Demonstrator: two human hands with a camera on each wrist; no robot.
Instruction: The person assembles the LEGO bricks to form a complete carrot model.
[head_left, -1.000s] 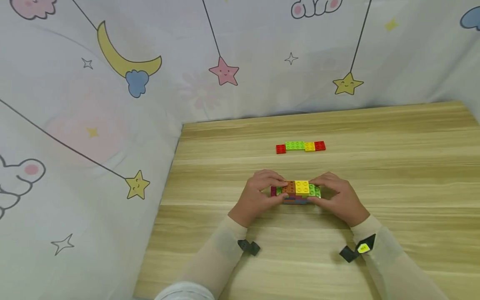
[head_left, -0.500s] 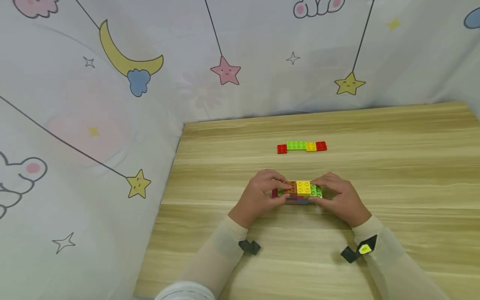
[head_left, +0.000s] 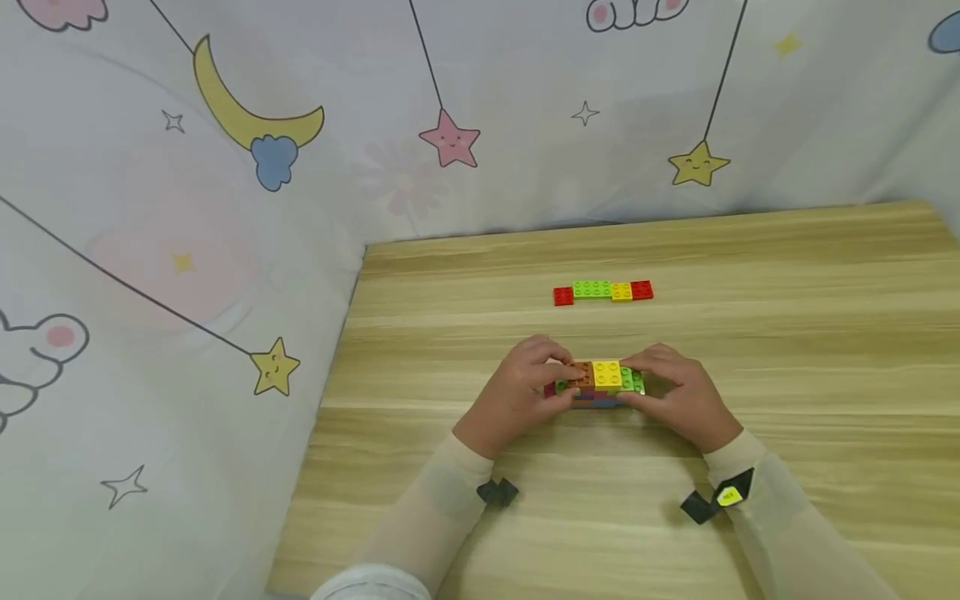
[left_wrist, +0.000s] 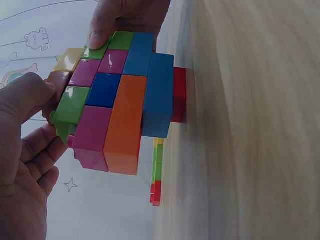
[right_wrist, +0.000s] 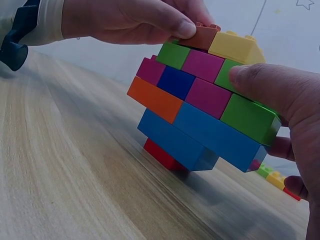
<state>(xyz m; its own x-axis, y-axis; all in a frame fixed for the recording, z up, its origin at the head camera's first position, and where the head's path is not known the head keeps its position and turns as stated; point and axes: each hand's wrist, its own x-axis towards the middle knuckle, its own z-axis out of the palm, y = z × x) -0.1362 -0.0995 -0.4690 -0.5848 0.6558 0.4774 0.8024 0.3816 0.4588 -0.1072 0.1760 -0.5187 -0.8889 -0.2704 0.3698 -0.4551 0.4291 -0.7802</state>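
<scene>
A built-up stack of toy building bricks (right_wrist: 175, 82) stands upright on the wooden table between my two hands. Its narrow foot is a red brick (right_wrist: 161, 155); blue, orange, magenta and green bricks widen above it. On top sit a brown brick (right_wrist: 204, 38) and a yellow brick (head_left: 607, 376) side by side. My left hand (head_left: 517, 396) pinches the brown brick between thumb and fingers. With its thumb in front and fingers behind, my right hand (head_left: 686, 400) grips the stack's right side at the upper green brick (right_wrist: 227, 75).
Farther back on the wooden table (head_left: 450, 300) lies a flat row of bricks (head_left: 592, 290) in red, green and yellow. A white cloth (head_left: 525, 75) printed with stars and a moon hangs behind and to the left of the table.
My left fingers shift slightly on the brown brick. My right hand and the stack stay in nearly the same place; the head view has moved a little.
</scene>
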